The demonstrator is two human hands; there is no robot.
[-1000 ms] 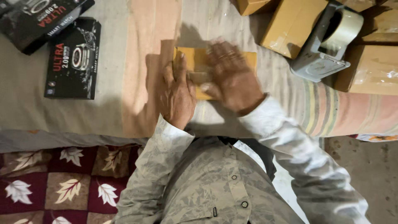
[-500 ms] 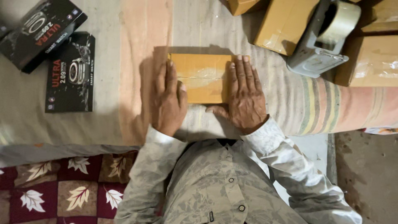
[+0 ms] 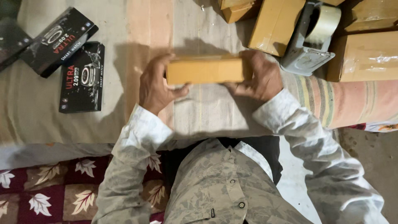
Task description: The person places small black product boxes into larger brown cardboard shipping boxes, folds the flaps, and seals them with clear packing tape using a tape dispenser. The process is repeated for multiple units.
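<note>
Both hands, left hand [image 3: 155,85] and right hand [image 3: 259,76], grip the ends of the brown box [image 3: 204,70], lying sideways between them on the bed [image 3: 199,112].

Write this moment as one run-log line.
left hand: grips box end | right hand: grips other end | box: on edge | right: tape dispenser

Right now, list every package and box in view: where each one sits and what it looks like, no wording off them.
Small cardboard box: plain tan oblong, gripped between left hand and right hand, centre.
Black cartons: flat rectangles with watch pictures and white and red print, on the cloth at left.
Brown cardboard parcels: taped, stacked at top right.
Tape dispenser: grey, holding a tan roll, among the parcels.
</note>
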